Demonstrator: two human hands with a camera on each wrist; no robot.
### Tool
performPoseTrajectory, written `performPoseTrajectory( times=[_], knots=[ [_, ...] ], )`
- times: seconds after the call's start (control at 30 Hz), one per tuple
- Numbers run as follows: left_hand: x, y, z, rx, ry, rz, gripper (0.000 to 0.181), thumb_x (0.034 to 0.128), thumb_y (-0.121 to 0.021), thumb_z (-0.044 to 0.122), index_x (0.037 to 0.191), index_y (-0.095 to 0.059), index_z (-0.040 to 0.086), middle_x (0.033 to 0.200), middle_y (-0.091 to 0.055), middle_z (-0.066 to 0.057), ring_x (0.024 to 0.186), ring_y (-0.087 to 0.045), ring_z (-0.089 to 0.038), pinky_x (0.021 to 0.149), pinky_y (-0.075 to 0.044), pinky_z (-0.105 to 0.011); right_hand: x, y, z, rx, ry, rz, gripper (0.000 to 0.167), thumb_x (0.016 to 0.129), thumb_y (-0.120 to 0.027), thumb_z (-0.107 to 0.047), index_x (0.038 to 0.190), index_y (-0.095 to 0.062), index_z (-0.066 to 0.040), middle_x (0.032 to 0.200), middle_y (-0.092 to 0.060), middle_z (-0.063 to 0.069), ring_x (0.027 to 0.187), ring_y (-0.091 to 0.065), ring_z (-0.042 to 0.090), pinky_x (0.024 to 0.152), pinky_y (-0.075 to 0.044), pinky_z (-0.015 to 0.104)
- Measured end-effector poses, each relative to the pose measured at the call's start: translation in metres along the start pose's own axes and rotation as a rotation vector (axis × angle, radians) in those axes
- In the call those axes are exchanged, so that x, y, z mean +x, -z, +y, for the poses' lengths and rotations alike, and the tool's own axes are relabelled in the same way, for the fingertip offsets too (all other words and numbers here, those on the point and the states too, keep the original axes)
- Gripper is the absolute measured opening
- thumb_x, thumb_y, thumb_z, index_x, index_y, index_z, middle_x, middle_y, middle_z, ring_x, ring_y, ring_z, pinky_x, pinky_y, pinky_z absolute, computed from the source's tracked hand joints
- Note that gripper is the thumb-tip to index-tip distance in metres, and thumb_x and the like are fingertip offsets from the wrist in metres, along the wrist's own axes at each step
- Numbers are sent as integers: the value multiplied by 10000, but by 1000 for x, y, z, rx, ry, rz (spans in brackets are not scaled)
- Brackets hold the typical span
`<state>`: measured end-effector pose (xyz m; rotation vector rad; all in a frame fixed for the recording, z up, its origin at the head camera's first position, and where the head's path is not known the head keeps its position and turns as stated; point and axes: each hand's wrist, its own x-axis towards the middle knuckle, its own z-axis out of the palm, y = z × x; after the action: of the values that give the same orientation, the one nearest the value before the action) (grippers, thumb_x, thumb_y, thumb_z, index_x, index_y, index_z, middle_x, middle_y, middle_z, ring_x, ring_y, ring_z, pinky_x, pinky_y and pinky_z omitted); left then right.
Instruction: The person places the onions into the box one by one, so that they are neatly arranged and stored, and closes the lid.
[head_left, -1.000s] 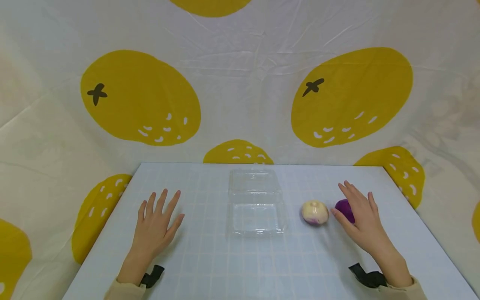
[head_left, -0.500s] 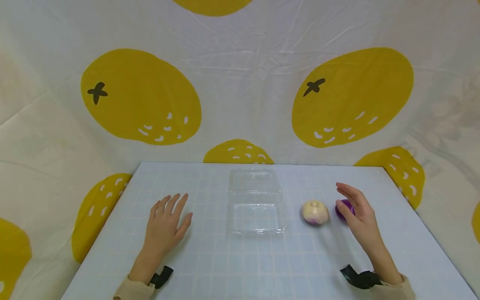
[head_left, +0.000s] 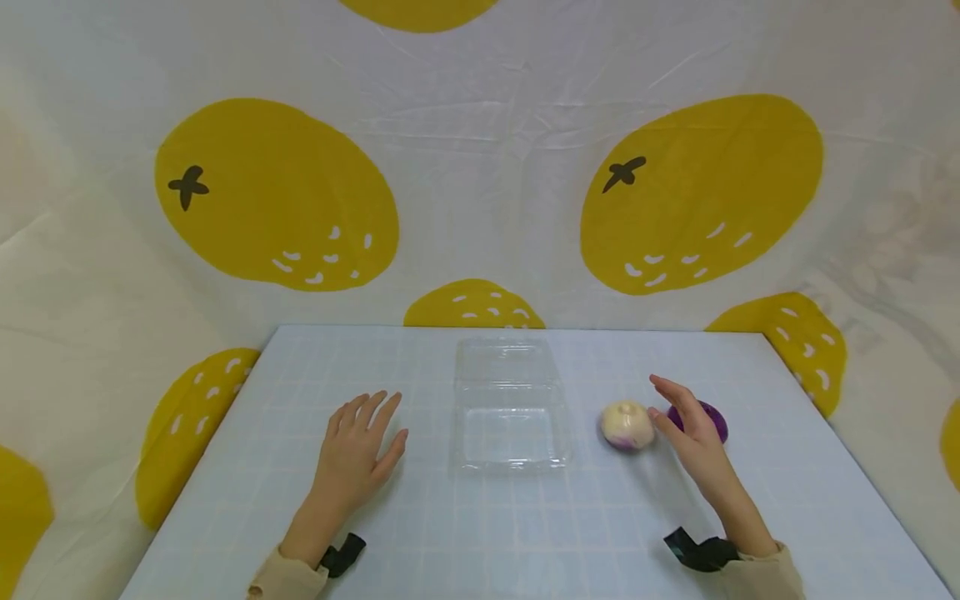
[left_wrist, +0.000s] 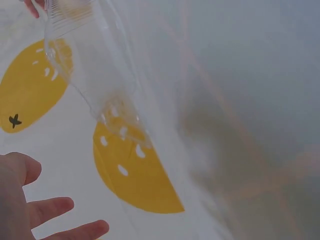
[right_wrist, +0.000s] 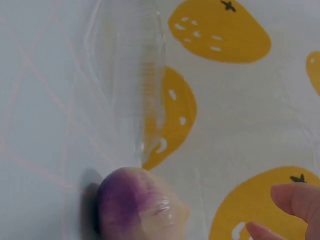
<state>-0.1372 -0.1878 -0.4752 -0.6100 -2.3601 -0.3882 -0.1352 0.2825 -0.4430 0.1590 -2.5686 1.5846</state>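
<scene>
A clear plastic clamshell box [head_left: 512,462] lies opened out on the table, its lid folded back towards the wall. To its right sits a cream turnip with a purple underside [head_left: 627,426], seen close up as a turnip [right_wrist: 135,205] in the right wrist view. My right hand [head_left: 701,454] is just right of the turnip, fingers relaxed and thumb beside it; contact cannot be judged. Behind that hand, partly hidden, is a round dark purple thing [head_left: 716,421]. Left of the box my left hand [head_left: 352,467] has its fingers spread and holds nothing.
The white table [head_left: 517,542] has a faint grid pattern. A white cloth [head_left: 487,192] printed with big yellow fruits hangs behind and at the sides. Both wrists carry dark straps [head_left: 343,556].
My left hand has moved right towards the box. My right hand has moved left, from over the purple thing towards the turnip. The things on the table have stayed in place.
</scene>
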Motion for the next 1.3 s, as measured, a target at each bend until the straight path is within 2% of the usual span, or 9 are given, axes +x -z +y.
performPoseTrajectory(
  times=[0.13, 0.27, 0.33, 0.5, 0.57, 0.67, 0.8, 1.03, 1.3],
  knots=[
    [1, -4, 4, -20, -2, -26, 533, 1035, -374, 431, 1299, -612, 34, 1232, -620, -205, 1121, -553, -452, 940, -422, -620, 1, -3, 8, 2, -12, -32, 586, 1034, -541, -214, 1549, -304, -66, 1587, -271, 216, 1459, -182, 437, 1117, -161, 688],
    [3, -7, 7, -47, -2, -36, 492, 1005, -438, 384, 1306, -609, 35, 1243, -614, -207, 1127, -550, -451, 948, -414, -624, 2, -7, 16, 10, 22, -39, 569, 1028, -554, -195, 1528, -337, -35, 1573, -311, 209, 1456, -195, 419, 1203, -167, 292],
    [3, -9, 8, -58, 3, -42, 486, 996, -453, 372, 1312, -606, 36, 1251, -610, -206, 1133, -546, -448, 954, -410, -622, 2, -9, 20, 29, 38, -42, 556, 1024, -560, -178, 1512, -352, -10, 1566, -324, 213, 1457, -189, 413, 1182, -149, 214],
    [4, -12, 12, -68, 3, -65, 491, 1005, -440, 387, 1321, -601, 47, 1265, -608, -204, 1146, -545, -444, 968, -410, -614, 3, -13, 26, 81, 36, -59, 544, 1018, -569, -166, 1488, -367, 21, 1567, -310, 231, 1466, -138, 424, 1176, -78, 606],
    [5, -14, 14, -70, -2, -68, 500, 1013, -427, 402, 1322, -601, 50, 1265, -610, -204, 1149, -546, -442, 968, -413, -612, 4, -14, 29, 83, 27, -68, 548, 1020, -567, -177, 1491, -364, 18, 1571, -302, 230, 1468, -131, 424, 1159, -76, 637],
    [6, -17, 16, -77, -12, -64, 510, 1021, -417, 415, 1320, -603, 45, 1264, -613, -208, 1153, -545, -444, 962, -416, -614, 3, -16, 32, 74, 30, -80, 544, 1026, -557, -182, 1491, -361, 21, 1568, -304, 234, 1461, -147, 433, 1213, -147, 349],
    [8, -20, 18, -80, -23, -71, 522, 1023, -416, 431, 1323, -602, 46, 1273, -612, -211, 1165, -542, -450, 963, -415, -620, 4, -18, 36, 86, 61, -81, 518, 1027, -547, -141, 1468, -367, 62, 1534, -324, 283, 1437, -190, 455, 1037, -219, 22],
    [11, -25, 23, -75, -45, -117, 554, 1016, -421, 463, 1355, -580, 55, 1315, -590, -215, 1193, -529, -465, 982, -405, -627, 4, -21, 40, 154, 45, -97, 530, 1030, -537, -124, 1473, -334, 86, 1514, -333, 305, 1437, -302, 270, 1007, -279, 25],
    [15, -29, 31, -55, -47, -187, 541, 961, -531, 421, 1373, -566, 72, 1348, -566, -219, 1232, -505, -463, 1004, -391, -630, 5, -22, 41, 170, -45, -113, 531, 1040, -530, -192, 1475, -350, 52, 1527, -337, 271, 1438, -221, 413, 983, -277, 13]
  ],
)
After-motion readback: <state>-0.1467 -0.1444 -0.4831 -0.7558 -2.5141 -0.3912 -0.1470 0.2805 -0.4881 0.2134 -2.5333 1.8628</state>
